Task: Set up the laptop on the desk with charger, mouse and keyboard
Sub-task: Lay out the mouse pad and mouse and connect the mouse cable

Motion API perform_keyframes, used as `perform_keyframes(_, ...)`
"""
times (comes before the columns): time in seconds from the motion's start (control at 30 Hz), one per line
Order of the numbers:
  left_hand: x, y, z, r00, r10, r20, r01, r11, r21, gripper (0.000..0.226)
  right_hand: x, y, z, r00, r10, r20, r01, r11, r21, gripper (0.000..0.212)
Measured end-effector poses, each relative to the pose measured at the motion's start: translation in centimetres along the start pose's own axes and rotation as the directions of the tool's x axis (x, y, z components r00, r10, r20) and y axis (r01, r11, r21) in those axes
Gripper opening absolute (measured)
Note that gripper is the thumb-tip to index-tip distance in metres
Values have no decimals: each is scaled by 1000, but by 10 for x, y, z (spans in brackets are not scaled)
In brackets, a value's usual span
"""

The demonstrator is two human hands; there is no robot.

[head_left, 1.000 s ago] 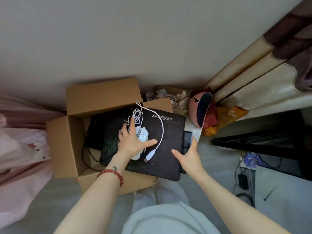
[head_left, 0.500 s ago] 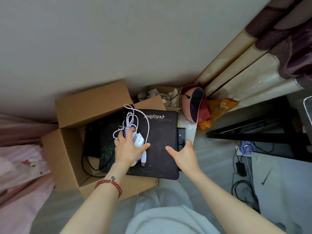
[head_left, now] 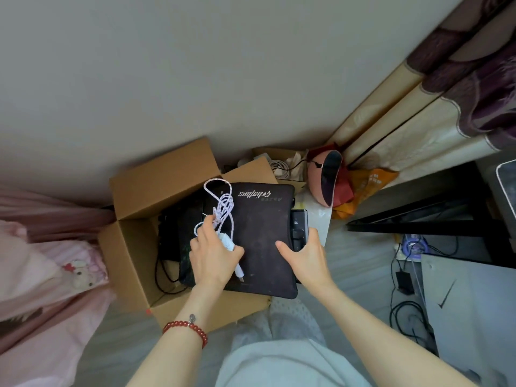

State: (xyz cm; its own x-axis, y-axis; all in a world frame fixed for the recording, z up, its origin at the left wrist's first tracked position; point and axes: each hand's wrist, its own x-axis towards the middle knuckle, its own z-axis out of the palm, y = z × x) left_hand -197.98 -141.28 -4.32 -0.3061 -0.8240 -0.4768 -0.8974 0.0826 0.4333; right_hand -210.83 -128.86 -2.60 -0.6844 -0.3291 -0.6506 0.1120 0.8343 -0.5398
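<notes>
A black mouse pad (head_left: 262, 233) with pale lettering lies across an open cardboard box (head_left: 134, 247). A black keyboard (head_left: 299, 227) pokes out under its right edge. My left hand (head_left: 213, 255) grips a white mouse (head_left: 227, 241) on the pad, with its bundled white cable (head_left: 222, 208) looping up above my fingers and the USB plug hanging below. My right hand (head_left: 305, 254) holds the pad's right edge together with the keyboard, thumb on top. Black cables (head_left: 164, 275) lie deeper in the box.
A small box of cords (head_left: 282, 163) and a pink bowl-like object (head_left: 325, 175) sit by the wall. Curtains (head_left: 432, 101) hang at right. A black desk frame (head_left: 446, 216), floor cables (head_left: 405, 311) and a white surface (head_left: 469, 317) lie to the right. Pink bedding (head_left: 42, 275) is left.
My left hand has closed round the mouse and gathered its cable into a tighter bundle. My right hand has taken the pad's edge and the keyboard. The view has shifted slightly.
</notes>
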Motion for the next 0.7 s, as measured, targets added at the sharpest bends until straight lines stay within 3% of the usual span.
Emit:
perform_keyframes(0.17,-14,-10,-47,998,34,-46,-31,998,52,91,-26,-37,9,986,-162,45,163,986,-37,44)
perform_keyframes(0.37,-35,-17,-94,998,58,-24,-58,998,5,76,-53,-58,3,977,-206,49,208,978,-34,46)
perform_keyframes(0.5,-48,-23,-104,994,110,13,-110,994,5,66,-49,-61,-21,970,-243,4,242,964,-112,65)
perform_keyframes(0.6,-44,-18,-98,991,125,43,-125,992,-5,67,-31,-56,-30,976,-210,-61,192,957,-218,71)
perform_keyframes(0.7,-30,-10,-80,989,136,57,-137,990,22,72,-8,-47,-26,992,-81,-98,58,975,-217,80)
